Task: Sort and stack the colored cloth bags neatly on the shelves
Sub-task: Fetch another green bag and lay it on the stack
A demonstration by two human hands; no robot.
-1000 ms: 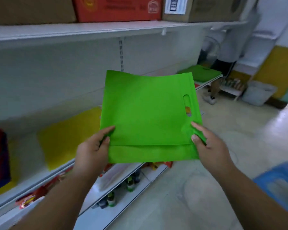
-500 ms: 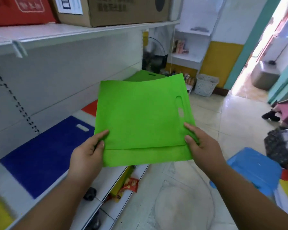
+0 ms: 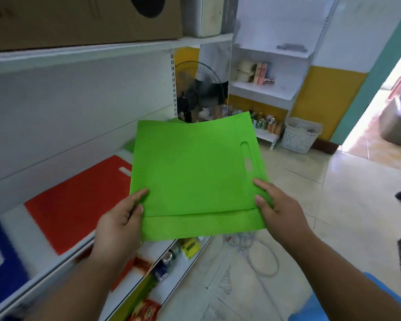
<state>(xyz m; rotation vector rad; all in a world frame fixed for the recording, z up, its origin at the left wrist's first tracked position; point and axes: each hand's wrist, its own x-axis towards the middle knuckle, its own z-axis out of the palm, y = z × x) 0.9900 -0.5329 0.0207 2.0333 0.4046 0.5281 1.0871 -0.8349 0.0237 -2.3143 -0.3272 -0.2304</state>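
Note:
I hold a flat green cloth bag level in front of me, its cut-out handle toward the right. My left hand pinches its near left corner, thumb on top. My right hand pinches the near right corner the same way. Below on the left, the white shelf carries a red bag and a blue bag lying flat. A slice of another green bag shows on the shelf just behind the held one.
A cardboard box sits on the upper shelf. Bottles and snack packets fill the lowest shelf. A fan, a white basket and a corner shelf stand ahead. A hose loop lies on the tiled floor.
My view has travelled right along the shelf: yellow, then blue, now red bags pass beneath. The green bag stays in both hands, held the same way.

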